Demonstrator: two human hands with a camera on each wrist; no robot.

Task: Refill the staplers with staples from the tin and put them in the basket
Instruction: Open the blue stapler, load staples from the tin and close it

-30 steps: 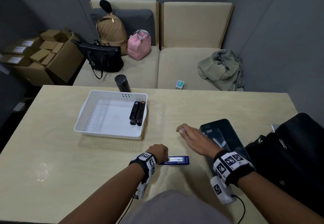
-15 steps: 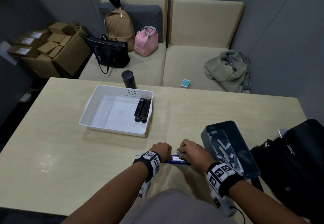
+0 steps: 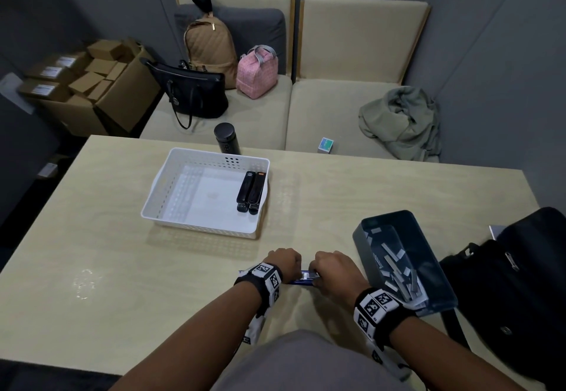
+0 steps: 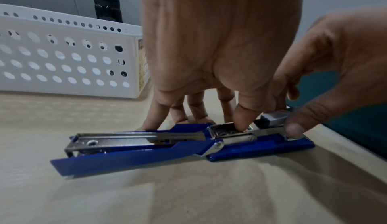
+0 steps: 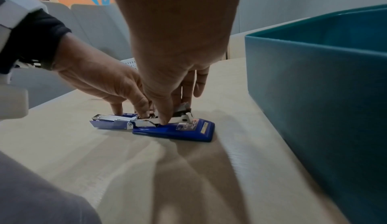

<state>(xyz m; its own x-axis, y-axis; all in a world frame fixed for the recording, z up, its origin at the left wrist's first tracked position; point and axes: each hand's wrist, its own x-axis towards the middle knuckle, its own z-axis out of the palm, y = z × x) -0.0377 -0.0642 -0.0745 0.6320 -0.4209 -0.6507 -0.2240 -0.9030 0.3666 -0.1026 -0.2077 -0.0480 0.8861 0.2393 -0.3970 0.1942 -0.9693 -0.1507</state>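
A blue stapler [image 3: 306,279] lies opened out flat on the table near its front edge. My left hand [image 3: 284,263] holds it down, fingers behind the body and thumb [image 4: 240,123] pressed into the metal magazine [image 4: 228,130]. My right hand [image 3: 330,271] pinches a grey staple strip [image 4: 274,120] over the magazine's right end. The teal tin [image 3: 361,231] with several staple strips stands just right of my right hand. Two black staplers [image 3: 251,191] lie in the white basket [image 3: 199,155] beyond my hands.
A black flask [image 3: 226,138] stands at the table's far edge behind the basket. A black bag [image 3: 520,283] lies on the right end of the table beside the tin. Bags and a jacket [image 3: 404,121] sit on the bench beyond; cardboard boxes [image 3: 92,84] are at far left.
My right hand came back from mid-table to the stapler with a staple strip and now holds it at the magazine. My left hand stayed on the stapler.
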